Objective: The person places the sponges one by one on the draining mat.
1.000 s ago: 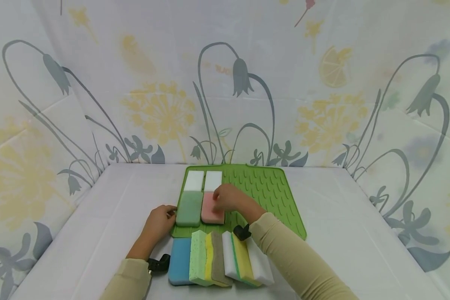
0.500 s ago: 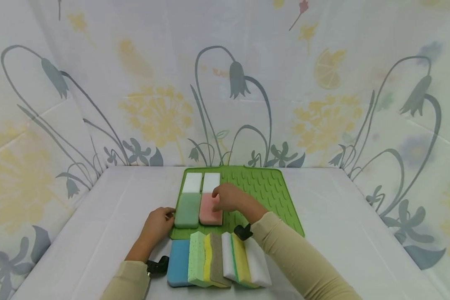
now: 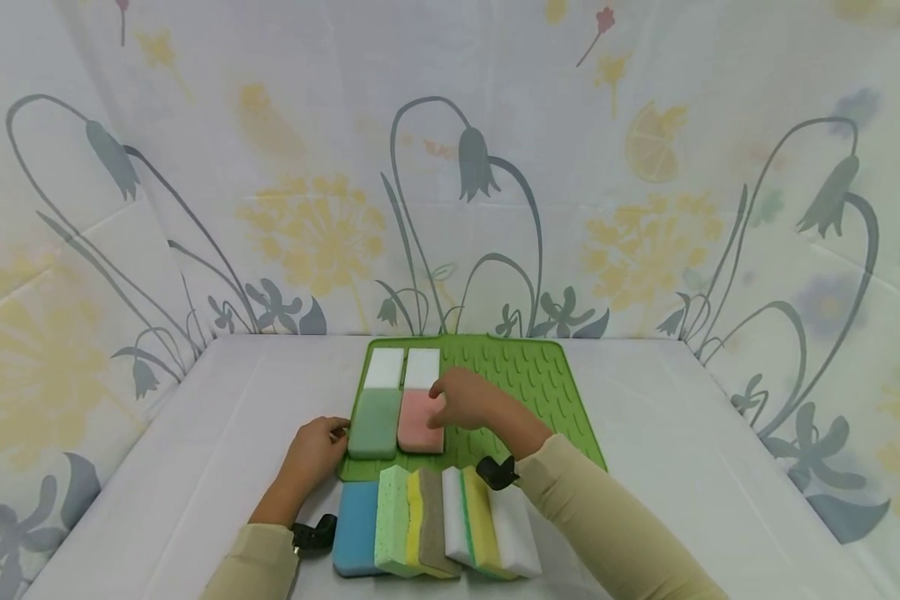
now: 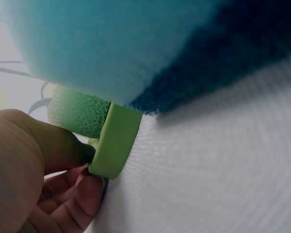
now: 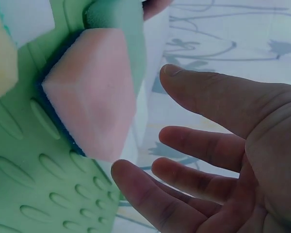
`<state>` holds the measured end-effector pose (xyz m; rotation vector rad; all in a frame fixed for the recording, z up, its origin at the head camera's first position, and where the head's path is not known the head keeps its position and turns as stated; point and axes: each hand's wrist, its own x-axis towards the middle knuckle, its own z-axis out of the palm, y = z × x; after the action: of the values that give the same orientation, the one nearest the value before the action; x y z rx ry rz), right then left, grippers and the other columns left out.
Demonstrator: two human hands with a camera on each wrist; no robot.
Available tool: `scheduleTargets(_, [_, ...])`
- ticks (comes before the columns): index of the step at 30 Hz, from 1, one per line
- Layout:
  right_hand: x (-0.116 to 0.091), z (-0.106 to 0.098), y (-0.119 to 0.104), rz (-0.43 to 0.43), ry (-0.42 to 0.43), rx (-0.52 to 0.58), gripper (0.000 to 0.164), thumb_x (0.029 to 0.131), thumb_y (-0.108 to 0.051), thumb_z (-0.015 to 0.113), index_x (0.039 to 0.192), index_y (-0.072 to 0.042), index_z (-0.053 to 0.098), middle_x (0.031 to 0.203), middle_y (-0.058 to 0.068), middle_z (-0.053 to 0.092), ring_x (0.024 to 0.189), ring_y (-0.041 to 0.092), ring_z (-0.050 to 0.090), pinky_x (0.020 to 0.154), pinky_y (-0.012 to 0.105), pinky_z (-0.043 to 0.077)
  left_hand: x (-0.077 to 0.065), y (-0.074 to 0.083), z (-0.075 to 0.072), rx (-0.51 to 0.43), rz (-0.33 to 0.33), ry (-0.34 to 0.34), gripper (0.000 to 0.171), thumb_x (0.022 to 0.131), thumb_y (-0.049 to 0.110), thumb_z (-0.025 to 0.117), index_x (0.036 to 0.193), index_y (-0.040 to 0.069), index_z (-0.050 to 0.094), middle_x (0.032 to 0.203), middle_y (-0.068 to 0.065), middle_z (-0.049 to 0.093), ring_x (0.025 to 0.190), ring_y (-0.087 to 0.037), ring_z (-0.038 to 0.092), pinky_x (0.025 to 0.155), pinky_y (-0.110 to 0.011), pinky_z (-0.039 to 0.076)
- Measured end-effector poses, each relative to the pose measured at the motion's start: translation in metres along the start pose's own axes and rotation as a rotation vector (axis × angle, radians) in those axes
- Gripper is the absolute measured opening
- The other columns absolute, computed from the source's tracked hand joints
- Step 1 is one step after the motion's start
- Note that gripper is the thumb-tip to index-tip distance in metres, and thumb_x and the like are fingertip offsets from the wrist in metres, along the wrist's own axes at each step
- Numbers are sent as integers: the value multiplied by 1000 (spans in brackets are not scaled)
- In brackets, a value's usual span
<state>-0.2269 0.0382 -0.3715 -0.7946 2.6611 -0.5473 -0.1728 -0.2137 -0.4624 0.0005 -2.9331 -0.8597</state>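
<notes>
A pink sponge (image 3: pixel 416 429) lies flat on a green ridged mat (image 3: pixel 528 383). My right hand (image 3: pixel 468 402) hovers just right of it, fingers spread and holding nothing; in the right wrist view a gap separates the fingertips from the pink sponge (image 5: pixel 94 97). To its left lies a green sponge (image 3: pixel 375 423), with two white sponges (image 3: pixel 384 368) behind the pair. At the mat's left edge, my left hand (image 3: pixel 315 454) pinches the rim between thumb and fingers, as the left wrist view shows at the mat's corner (image 4: pixel 117 145).
In front of the mat several sponges stand in a row: a blue one (image 3: pixel 356 529), a speckled light green one (image 3: pixel 393 521), a yellow-and-grey one (image 3: pixel 438 525), a white-and-yellow one (image 3: pixel 483 525) and a white one (image 3: pixel 517 533). A patterned cloth (image 3: pixel 330 208) rises behind the table.
My right hand has let go of the pink sponge and shifted slightly right, away from it. The left hand stays at the mat's edge.
</notes>
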Motion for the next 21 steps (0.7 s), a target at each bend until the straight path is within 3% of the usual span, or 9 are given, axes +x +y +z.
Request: scheduleTargets(21, [-44,-3,6,-23,36,-9,50,89,-32,69,129,-5,61,132,9,60,127,30,53,103,45,45,1,-3,2,6,7,1,31,91,8,57,117,-5,67,98,-15,69,90,-28,65,76,-43,54])
